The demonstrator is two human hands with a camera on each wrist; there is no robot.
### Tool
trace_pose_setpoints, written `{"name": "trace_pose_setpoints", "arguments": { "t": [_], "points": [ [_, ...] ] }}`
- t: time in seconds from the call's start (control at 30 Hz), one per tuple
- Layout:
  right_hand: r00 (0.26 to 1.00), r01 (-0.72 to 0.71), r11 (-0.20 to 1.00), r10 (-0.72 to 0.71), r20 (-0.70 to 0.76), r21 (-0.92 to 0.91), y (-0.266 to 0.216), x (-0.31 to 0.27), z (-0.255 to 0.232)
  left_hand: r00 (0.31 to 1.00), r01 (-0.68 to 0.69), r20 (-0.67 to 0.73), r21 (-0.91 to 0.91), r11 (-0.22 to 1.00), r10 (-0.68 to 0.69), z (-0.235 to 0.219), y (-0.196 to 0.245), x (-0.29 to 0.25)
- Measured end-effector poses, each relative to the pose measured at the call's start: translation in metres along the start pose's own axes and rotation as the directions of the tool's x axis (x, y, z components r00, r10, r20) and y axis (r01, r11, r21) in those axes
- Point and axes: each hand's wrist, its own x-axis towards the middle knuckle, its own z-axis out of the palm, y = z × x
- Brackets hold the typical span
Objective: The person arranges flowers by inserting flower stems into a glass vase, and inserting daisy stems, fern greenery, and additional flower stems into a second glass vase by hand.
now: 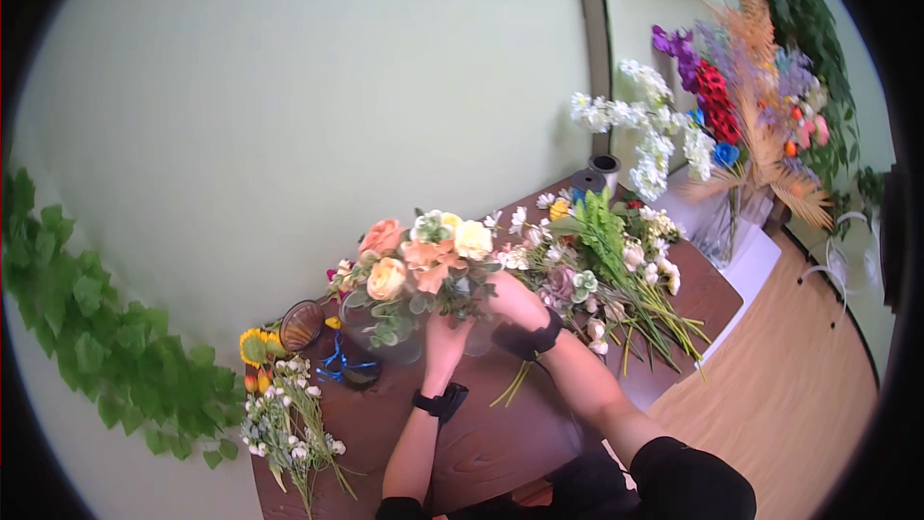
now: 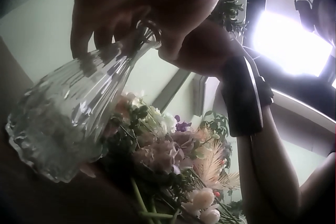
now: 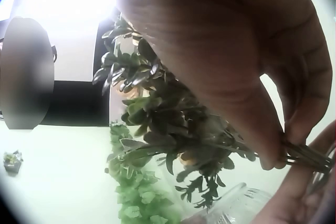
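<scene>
Both hands meet under a bouquet of peach, orange and cream flowers (image 1: 428, 260) with round green leaves. My left hand (image 1: 446, 342) grips a clear ribbed glass vase (image 2: 68, 116) round its narrow neck, and the vase is tilted in the left wrist view. Just above it, my right hand (image 1: 515, 300) pinches the bundled stems (image 3: 307, 158) between thumb and fingers, with their lower ends inside the vase mouth. Leafy sprigs (image 3: 163, 116) spread out beside the right thumb. Flower heads and leaves partly cover the fingers in the head view.
On the brown table (image 1: 510, 453) lie a heap of mixed flowers (image 1: 616, 279) at right and white blossoms (image 1: 289, 414) at left. A brown glass vessel (image 1: 302, 325) and blue ribbon (image 1: 345, 362) are near the wall. Tall arrangements (image 1: 746, 106) stand on a white surface behind.
</scene>
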Motion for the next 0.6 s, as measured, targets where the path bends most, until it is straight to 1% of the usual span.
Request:
{"name": "trace_pose_setpoints", "arguments": {
  "t": [0.03,0.07,0.1,0.13,0.17,0.2,0.23,0.27,0.3,0.33,0.37,0.4,0.47,0.53,0.6],
  "points": [
    [0.983,-0.182,0.979,0.179,0.044,0.09,-0.018,0.005,-0.007,0.998,-0.028,-0.061,-0.042,0.999,0.025,0.001,0.003,0.001],
    [0.979,0.006,0.967,0.046,0.198,-0.253,-0.026,0.011,-0.016,0.999,-0.03,-0.037,-0.042,0.999,0.029,0.004,0.006,-0.001],
    [0.975,-0.136,0.975,0.162,0.15,-0.173,-0.041,0.015,-0.018,0.997,-0.002,-0.082,-0.025,1.0,0.0,0.004,0.021,-0.006],
    [0.954,-0.267,0.96,0.276,0.114,-0.084,-0.051,0.017,-0.02,0.991,0.027,-0.132,-0.01,1.0,-0.029,0.004,0.029,-0.008],
    [0.954,-0.274,0.958,0.283,0.105,-0.085,-0.039,0.016,-0.021,0.988,0.01,-0.154,0.035,0.999,-0.004,0.008,0.019,-0.007],
    [0.975,-0.201,0.98,0.201,0.09,-0.008,-0.018,0.015,-0.018,0.989,0.008,-0.145,0.035,0.999,-0.003,0.009,0.003,-0.005],
    [0.99,-0.124,0.99,0.119,0.071,0.068,-0.015,0.017,-0.02,0.98,-0.125,-0.139,0.146,0.981,0.145,0.009,-0.011,-0.004],
    [0.946,-0.214,0.959,0.252,0.206,-0.188,-0.014,0.022,-0.03,0.948,-0.258,-0.12,0.253,0.933,0.294,0.01,-0.025,-0.004],
    [0.95,-0.236,0.937,0.278,0.141,-0.257,-0.027,0.024,-0.044,0.915,-0.344,-0.108,0.296,0.891,0.389,0.01,-0.026,-0.004],
    [0.95,-0.262,0.91,0.301,0.077,-0.322,-0.041,0.022,-0.061,0.914,-0.356,-0.111,0.243,0.902,0.39,0.011,-0.029,-0.008],
    [0.939,-0.3,0.874,0.341,0.041,-0.383,-0.048,0.021,-0.077,0.913,-0.359,-0.108,0.239,0.902,0.392,0.011,-0.033,-0.007],
    [0.925,-0.339,0.83,0.381,0.005,-0.442,-0.053,0.018,-0.095,0.924,-0.354,-0.073,0.213,0.911,0.376,0.011,-0.032,-0.007],
    [0.93,-0.359,0.825,0.357,-0.089,-0.437,-0.062,0.004,-0.136,0.941,-0.334,-0.011,0.149,0.931,0.339,0.012,-0.033,-0.005],
    [0.826,-0.547,0.692,0.538,-0.17,-0.471,-0.072,-0.012,-0.169,0.951,-0.308,0.035,0.083,0.948,0.306,0.014,-0.034,-0.002],
    [0.845,-0.515,0.574,0.466,-0.263,-0.637,-0.037,-0.046,-0.19,0.956,-0.288,0.059,0.013,0.958,0.287,0.015,-0.032,-0.001]
  ]
}}
